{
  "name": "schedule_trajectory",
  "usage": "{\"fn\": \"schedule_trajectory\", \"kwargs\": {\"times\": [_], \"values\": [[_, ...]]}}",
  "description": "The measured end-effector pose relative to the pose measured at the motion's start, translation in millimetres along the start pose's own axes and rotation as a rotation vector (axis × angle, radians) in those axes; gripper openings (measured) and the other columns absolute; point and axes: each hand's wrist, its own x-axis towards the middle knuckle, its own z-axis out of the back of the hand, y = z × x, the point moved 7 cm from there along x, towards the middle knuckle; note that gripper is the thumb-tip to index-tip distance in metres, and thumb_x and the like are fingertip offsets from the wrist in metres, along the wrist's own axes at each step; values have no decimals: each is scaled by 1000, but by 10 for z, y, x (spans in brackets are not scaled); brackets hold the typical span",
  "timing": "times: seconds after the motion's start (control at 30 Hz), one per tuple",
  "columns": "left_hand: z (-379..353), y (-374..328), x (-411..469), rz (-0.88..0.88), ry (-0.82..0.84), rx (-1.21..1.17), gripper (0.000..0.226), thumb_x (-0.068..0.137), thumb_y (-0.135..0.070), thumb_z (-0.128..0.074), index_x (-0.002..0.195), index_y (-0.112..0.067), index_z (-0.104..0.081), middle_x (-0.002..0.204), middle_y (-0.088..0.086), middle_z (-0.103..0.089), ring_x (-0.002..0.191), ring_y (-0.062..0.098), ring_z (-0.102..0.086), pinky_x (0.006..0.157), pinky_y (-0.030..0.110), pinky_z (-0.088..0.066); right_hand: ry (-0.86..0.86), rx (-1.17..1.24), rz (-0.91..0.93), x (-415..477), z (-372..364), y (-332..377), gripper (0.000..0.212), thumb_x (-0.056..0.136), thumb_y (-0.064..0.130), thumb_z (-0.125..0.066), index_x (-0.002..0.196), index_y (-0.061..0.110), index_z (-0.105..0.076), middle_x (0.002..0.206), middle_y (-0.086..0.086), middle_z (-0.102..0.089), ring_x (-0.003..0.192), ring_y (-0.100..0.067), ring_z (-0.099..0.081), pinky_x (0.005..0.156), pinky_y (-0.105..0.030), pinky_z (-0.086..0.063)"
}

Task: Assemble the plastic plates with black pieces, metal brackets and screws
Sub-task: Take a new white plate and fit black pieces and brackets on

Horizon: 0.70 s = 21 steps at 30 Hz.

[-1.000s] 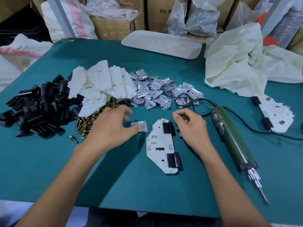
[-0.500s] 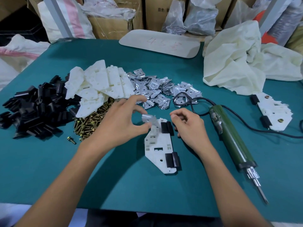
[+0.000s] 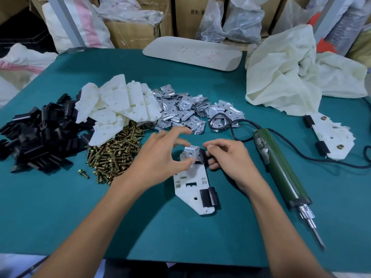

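Note:
A white plastic plate [image 3: 192,184] lies flat on the green table in front of me, with one black piece [image 3: 208,197] clipped on its near right edge and another at its far right edge. My left hand [image 3: 160,158] pinches a metal bracket [image 3: 191,153] and holds it over the plate's far end. My right hand [image 3: 230,157] has its fingers curled at the far black piece, touching the bracket's right side. Piles of black pieces [image 3: 38,133], white plates [image 3: 118,105], brackets [image 3: 186,111] and brass screws [image 3: 114,155] lie at the left and middle.
A green electric screwdriver [image 3: 281,169] lies to the right, bit toward me, its black cable looping over the brackets. A finished plate [image 3: 331,135] lies at the far right. A cream cloth [image 3: 291,71] and a white panel [image 3: 192,54] lie behind. One loose screw [image 3: 83,174] sits apart.
My left hand picked the bracket up off the table and carried it right onto the plate's far end. My right hand closed in on the bracket from the right.

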Motion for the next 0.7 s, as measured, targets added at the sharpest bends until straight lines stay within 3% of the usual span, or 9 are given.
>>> {"fn": "schedule_trajectory", "kwargs": {"times": [0.23,0.47,0.6,0.7], "values": [[15,49,-66,-11,-21,-29,63,78,-52,-80,130,-46,-45,111,-28,-69,111,1,-55,104,36,-35,138,161,-47,-70,-87,21,13,89,1,-76,95,13,-76,85,1,-77,77,-9,-72,69,-20,-58],[-55,84,-165,37,-54,-142,57,78,-51,-81,127,-49,-50,115,-38,-64,119,-7,-51,106,38,-38,162,300,-102,-128,-89,53,21,86,-6,-75,99,8,-67,76,-10,-69,66,-15,-70,62,-24,-59],[-148,126,-205,162,-105,-473,55,76,-50,-81,126,-39,-60,120,-26,-67,112,-2,-61,88,22,-50,140,446,-62,-124,-49,118,24,84,-10,-73,98,9,-68,78,-15,-70,66,-20,-71,61,-28,-59],[-301,135,-215,245,-43,-740,35,85,-51,-72,109,-25,-73,100,-11,-73,88,7,-63,78,21,-49,148,515,-30,-129,-33,155,24,84,-9,-72,99,10,-69,79,-13,-74,69,-19,-72,63,-28,-60]]}}
